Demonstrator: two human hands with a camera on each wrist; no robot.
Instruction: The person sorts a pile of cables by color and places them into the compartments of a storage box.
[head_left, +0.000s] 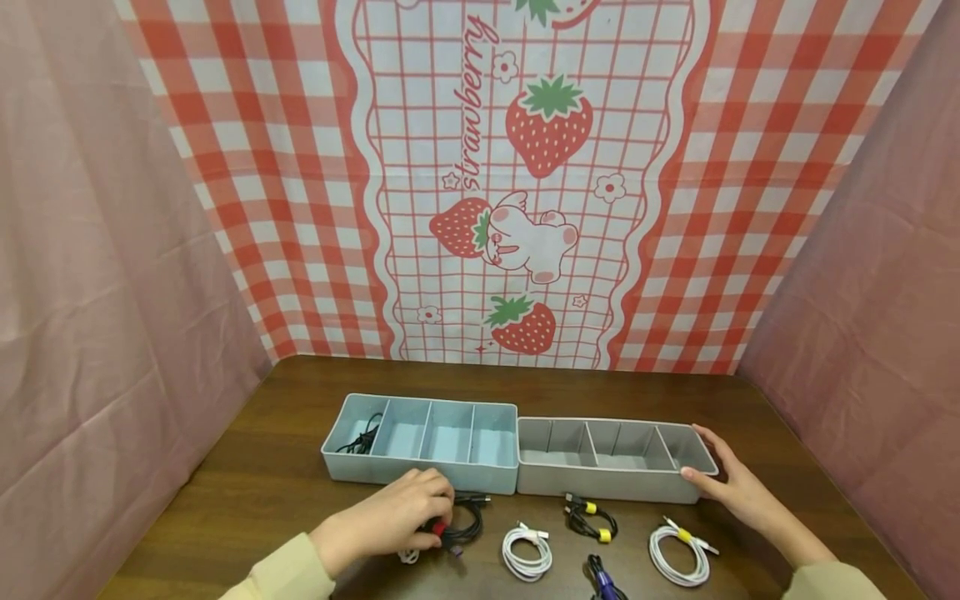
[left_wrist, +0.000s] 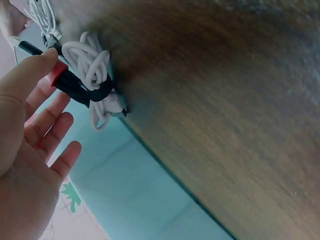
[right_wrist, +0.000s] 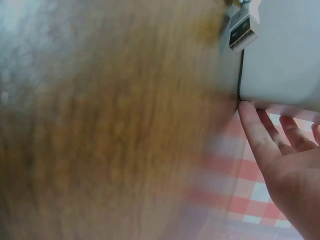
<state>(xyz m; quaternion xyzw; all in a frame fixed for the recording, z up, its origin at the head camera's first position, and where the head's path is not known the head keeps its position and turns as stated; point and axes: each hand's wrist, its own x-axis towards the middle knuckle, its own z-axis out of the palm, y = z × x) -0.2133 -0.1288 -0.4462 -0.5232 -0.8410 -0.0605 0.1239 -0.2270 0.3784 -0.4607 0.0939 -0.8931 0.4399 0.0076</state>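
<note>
- Cable with red tie (left_wrist: 71, 86), black in colour, is in your left hand (head_left: 411, 510): the thumb lies on the tie and the forefinger is behind, like a pinch; the other fingers are loosely spread.
- Its place is just in front of the blue box (head_left: 495, 477), on your side of it. Loop and plug reach out to the right of your fingers, so the long axis seems to run about left to right, nearly along the box. If it touches the surface (head_left: 232, 475), I cannot tell.
- For a coming move, I judge this relation the main one: the box's front wall stands directly beyond your left hand, which is much nearer to the cable than your right hand (head_left: 738, 493).
- Close beside the held cable you have a white cable with black tie (left_wrist: 89, 59).
- Leftmost compartment of the blue box contains a black cord (head_left: 362, 442).
- Your right hand is spread wide over the right end of the grey box (head_left: 607, 483), thumb at the near corner.
- Between your hands lie a white coil (head_left: 527, 575), a cable with yellow ties (head_left: 591, 507) and a purple-tied cable (head_left: 603, 581).
</note>
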